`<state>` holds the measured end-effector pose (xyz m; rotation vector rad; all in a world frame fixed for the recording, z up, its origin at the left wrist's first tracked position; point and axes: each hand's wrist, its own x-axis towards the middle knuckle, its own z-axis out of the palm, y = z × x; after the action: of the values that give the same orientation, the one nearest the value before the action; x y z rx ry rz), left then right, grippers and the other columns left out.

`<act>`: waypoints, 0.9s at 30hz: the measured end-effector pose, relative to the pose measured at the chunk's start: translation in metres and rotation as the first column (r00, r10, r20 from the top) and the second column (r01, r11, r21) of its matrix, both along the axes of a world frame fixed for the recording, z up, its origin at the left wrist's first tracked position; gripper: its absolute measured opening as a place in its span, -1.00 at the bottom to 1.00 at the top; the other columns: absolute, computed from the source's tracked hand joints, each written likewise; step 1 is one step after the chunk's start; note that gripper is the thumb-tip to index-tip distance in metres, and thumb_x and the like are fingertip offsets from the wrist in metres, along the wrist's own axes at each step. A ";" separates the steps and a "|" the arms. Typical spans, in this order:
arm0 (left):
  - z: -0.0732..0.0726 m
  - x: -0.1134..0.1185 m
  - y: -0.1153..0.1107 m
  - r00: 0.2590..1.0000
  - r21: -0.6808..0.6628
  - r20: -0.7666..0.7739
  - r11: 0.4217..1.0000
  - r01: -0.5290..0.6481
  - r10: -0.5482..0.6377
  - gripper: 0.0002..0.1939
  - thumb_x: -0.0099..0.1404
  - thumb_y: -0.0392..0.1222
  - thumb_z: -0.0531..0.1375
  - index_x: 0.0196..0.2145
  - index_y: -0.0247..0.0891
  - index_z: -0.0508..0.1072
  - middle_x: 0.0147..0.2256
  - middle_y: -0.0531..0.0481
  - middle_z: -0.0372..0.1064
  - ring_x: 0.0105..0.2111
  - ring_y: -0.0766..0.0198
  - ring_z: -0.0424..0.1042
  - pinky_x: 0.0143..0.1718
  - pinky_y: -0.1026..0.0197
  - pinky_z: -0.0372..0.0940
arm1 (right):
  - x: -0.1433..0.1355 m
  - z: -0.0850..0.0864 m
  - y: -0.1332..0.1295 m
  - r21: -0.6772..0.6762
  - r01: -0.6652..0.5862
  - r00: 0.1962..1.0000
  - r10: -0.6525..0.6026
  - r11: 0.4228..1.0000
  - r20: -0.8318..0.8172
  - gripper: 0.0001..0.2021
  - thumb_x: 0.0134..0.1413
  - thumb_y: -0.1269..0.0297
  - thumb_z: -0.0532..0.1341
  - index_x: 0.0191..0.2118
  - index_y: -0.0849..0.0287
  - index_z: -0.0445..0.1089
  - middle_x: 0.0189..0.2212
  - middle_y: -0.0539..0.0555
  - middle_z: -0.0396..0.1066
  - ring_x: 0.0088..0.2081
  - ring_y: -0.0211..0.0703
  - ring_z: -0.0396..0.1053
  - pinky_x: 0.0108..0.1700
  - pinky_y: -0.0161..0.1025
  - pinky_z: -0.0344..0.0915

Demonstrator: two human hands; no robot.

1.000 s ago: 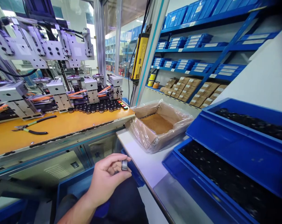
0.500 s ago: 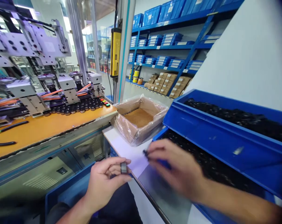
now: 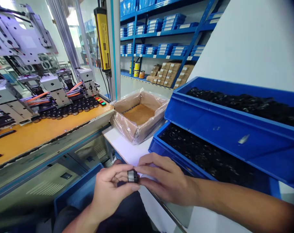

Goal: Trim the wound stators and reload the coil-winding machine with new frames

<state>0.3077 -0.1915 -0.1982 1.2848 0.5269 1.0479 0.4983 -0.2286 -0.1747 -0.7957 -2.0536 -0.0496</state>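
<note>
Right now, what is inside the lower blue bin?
A mass of small black parts lies inside the lower blue bin. No floor shows beneath them; the upper blue bin hides its far side, so what lies there cannot be seen.

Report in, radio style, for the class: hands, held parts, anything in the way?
Left hand pinching metal ring. Right hand fingers at black piece, against ring. Blue bin beside right hand; nothing seen blocking.

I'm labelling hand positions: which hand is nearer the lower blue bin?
Right. The right hand is by the near side of the lower blue bin; the left hand, holding a grey ring, is farther off, leftward.
</note>
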 end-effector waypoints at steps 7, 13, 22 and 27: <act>0.003 -0.002 -0.002 0.997 0.004 -0.064 0.999 -0.036 0.036 -0.53 -0.10 -0.52 0.44 -0.24 -0.07 0.64 -0.45 0.13 0.63 -0.47 0.35 0.60 -0.33 0.46 0.47 | 0.001 -0.001 0.000 0.088 -0.010 0.998 0.004 0.996 0.069 -0.82 0.26 0.47 0.17 -0.03 0.31 0.33 -0.25 0.16 0.42 -0.14 -0.20 0.43 -0.15 -0.28 0.48; 0.004 -0.002 -0.004 0.994 0.014 -0.090 0.998 -0.058 0.059 -0.52 -0.08 -0.54 0.43 -0.24 -0.05 0.64 -0.44 0.14 0.63 -0.48 0.38 0.59 -0.32 0.47 0.46 | -0.001 -0.001 -0.002 0.113 0.034 0.997 -0.042 0.993 0.072 -0.84 0.30 0.42 0.14 -0.04 0.31 0.34 -0.29 0.12 0.42 -0.15 -0.24 0.44 -0.17 -0.33 0.48; 0.002 -0.004 -0.004 0.988 0.066 -0.128 0.994 -0.082 0.089 -0.58 -0.09 -0.46 0.46 -0.24 -0.15 0.65 -0.48 0.08 0.61 -0.50 0.31 0.58 -0.37 0.41 0.48 | 0.002 0.001 -0.003 0.154 0.064 0.984 -0.088 0.986 0.155 -0.84 0.33 0.36 0.13 -0.07 0.33 0.35 -0.30 0.13 0.44 -0.18 -0.25 0.46 -0.16 -0.34 0.46; 0.001 -0.004 -0.003 0.986 0.070 -0.142 0.994 -0.079 0.088 -0.61 -0.08 -0.40 0.47 -0.24 -0.16 0.65 -0.48 0.06 0.61 -0.52 0.30 0.57 -0.39 0.38 0.48 | 0.004 -0.001 -0.003 0.187 0.052 0.976 -0.090 0.981 0.200 -0.83 0.29 0.39 0.16 -0.07 0.35 0.38 -0.27 0.14 0.44 -0.24 -0.23 0.44 -0.23 -0.30 0.43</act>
<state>0.3033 -0.1948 -0.1969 1.4127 0.6669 1.0532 0.5023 -0.2317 -0.1759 -0.7770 -2.1781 -0.3689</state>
